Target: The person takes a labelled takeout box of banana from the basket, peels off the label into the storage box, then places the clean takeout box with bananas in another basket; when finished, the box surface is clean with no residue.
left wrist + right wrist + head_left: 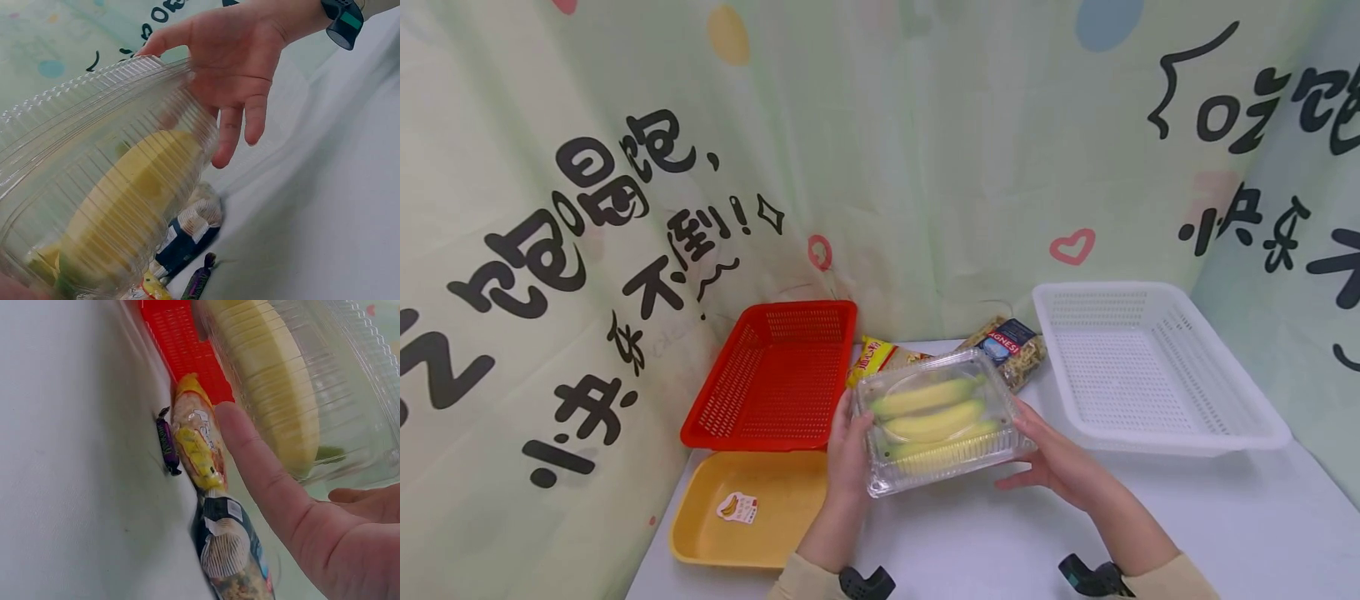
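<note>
In the head view, a clear plastic clamshell box [928,479] with several yellow bananas [932,421] inside is held tilted above the table. My left hand [848,454] grips its left side, thumb over the edge. At the box's right edge, my right hand [1060,458] holds the corner, its lower fingers spread away from the wall. The right wrist view shows one long straight finger [269,472] beside the box. Most of my left hand is hidden in the left wrist view.
A red basket [767,379] and a yellow tray [775,521] with a banana sticker [737,507] stand left. A white basket [1157,437] stands right. Behind the box lie a yellow food packet [880,354], a dark-labelled pasta bag [1011,350] and a purple-wrapped candy [167,444].
</note>
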The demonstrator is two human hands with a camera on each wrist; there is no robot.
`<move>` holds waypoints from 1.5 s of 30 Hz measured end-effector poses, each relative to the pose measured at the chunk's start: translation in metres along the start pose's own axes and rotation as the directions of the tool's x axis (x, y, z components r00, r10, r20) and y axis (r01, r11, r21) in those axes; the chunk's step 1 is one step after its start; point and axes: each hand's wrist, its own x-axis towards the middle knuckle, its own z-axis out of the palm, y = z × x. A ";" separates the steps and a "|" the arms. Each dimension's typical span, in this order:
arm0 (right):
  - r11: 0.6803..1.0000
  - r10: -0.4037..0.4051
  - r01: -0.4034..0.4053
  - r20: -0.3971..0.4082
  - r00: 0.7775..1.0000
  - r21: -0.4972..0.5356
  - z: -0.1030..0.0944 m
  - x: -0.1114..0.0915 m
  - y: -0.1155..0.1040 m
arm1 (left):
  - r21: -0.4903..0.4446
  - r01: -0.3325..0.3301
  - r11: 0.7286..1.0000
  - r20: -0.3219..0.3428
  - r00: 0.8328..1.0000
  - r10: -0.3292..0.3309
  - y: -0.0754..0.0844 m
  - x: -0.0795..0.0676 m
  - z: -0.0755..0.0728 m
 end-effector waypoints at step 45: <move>0.986 -0.159 0.154 0.102 0.982 0.057 -0.018 -0.004 -0.008 | 0.350 0.160 0.923 0.467 0.824 -0.320 0.046 0.058 -0.024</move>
